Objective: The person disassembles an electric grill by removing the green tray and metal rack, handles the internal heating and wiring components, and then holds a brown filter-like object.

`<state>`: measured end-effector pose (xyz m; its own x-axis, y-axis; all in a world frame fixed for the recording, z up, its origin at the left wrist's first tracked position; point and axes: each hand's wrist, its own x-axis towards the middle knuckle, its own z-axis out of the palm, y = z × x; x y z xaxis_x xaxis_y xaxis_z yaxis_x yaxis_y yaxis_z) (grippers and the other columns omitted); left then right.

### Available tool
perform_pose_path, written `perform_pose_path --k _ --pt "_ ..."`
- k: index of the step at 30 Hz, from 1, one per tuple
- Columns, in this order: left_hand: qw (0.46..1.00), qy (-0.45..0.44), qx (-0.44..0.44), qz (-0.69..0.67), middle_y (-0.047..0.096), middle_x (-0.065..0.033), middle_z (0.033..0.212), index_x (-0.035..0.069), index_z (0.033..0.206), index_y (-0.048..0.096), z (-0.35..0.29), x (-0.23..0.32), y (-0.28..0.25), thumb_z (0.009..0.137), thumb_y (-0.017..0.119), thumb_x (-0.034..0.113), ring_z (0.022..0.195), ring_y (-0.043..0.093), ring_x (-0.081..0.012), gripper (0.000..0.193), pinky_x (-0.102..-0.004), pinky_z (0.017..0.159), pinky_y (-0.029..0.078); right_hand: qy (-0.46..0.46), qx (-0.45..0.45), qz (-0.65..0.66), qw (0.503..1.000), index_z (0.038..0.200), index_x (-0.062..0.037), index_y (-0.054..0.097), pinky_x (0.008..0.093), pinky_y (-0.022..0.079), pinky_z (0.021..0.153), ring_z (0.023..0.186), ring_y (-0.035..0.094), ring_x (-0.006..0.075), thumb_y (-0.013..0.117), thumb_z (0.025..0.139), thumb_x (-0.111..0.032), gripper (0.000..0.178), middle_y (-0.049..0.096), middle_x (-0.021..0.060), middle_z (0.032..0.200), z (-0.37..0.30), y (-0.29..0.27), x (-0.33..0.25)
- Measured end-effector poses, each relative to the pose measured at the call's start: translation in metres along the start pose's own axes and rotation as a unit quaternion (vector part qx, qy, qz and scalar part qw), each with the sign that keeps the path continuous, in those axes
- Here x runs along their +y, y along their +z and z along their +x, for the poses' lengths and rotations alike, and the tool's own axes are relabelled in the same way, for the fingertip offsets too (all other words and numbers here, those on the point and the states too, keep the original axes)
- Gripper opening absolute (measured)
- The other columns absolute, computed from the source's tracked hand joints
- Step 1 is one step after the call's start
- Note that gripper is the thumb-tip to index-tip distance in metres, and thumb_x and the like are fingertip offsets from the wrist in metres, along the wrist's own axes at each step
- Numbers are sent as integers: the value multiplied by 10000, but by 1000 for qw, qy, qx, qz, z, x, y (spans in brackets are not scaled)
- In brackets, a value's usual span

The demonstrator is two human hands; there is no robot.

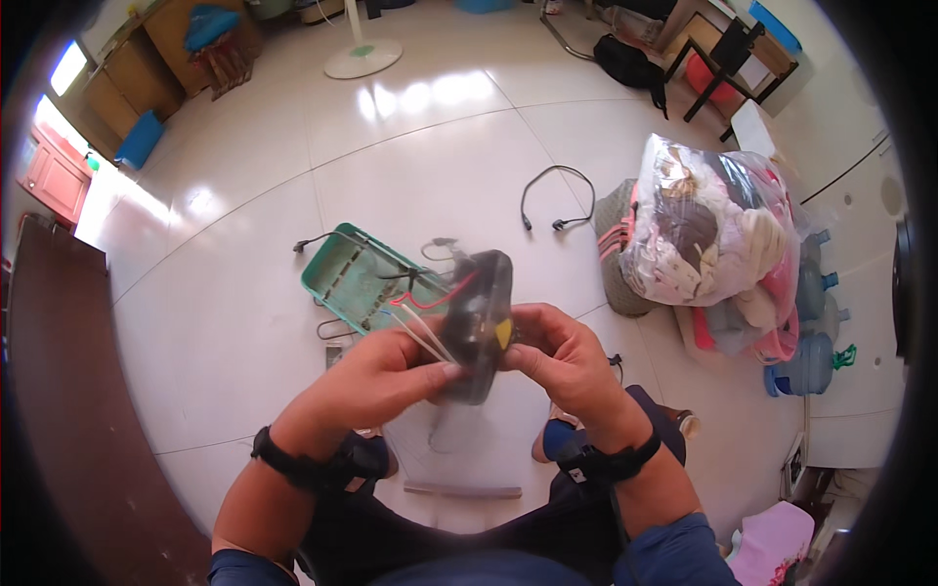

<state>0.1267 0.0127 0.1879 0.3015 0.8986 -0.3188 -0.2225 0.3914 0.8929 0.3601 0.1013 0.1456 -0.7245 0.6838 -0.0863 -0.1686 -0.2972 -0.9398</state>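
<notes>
Between my two hands, above the floor, is a black box-shaped electrical device [477,327] with a yellow patch, slightly blurred. My left hand [376,381] grips its left side, thumb pressed near the white wires [422,332]. Fingers of my right hand [572,361] are closed on its right edge by the yellow patch. A red wire [451,293] runs from the device toward the left. Behind it on the floor lies a green plastic tray [320,262], partly covered by the device and wires. A black plug [301,246] rests at the tray's far left corner.
A black power cord [591,195] lies beyond my right hand. Farther right are a clear bag of soft items [699,230], a grey woven stool or basket [623,278] and blue water jugs [806,366]. A grey strip [462,490] lies between my feet. Dark wooden furniture [73,391] lines the left.
</notes>
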Motion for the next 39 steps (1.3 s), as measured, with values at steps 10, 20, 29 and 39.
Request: perform_pose_path --k 10,20,29,39 --pt "995 84 -4 -58 626 -49 1234 8 1584 248 24 -43 11 896 757 76 1143 575 -103 858 -284 987 467 37 -31 148 988 1322 -16 590 309 554 887 1024 675 137 642 946 -13 380 705 59 1165 -5 -39 30" --pt "993 17 28 -116 629 -35 1204 36 1503 361 18 -47 1 902 761 94 1073 603 -98 724 -284 916 513 115 -39 104 987 1319 -9 595 237 489 796 901 611 68 668 973 -175 391 693 6 1058 11 -30 52" --pt "996 24 40 -82 626 -41 1222 34 1547 304 10 -53 -8 903 755 103 1095 578 -89 789 -291 924 507 154 -32 103 982 1289 21 597 222 454 726 813 569 63 543 1046 -450 533 653 -8 959 17 -14 56" --pt "993 6 38 -114 611 -30 1250 77 1603 216 12 -54 -6 901 753 87 1099 580 -91 883 -285 923 508 98 36 92 990 1275 1 602 237 454 701 796 560 87 584 1039 -349 423 653 19 978 18 -5 52"
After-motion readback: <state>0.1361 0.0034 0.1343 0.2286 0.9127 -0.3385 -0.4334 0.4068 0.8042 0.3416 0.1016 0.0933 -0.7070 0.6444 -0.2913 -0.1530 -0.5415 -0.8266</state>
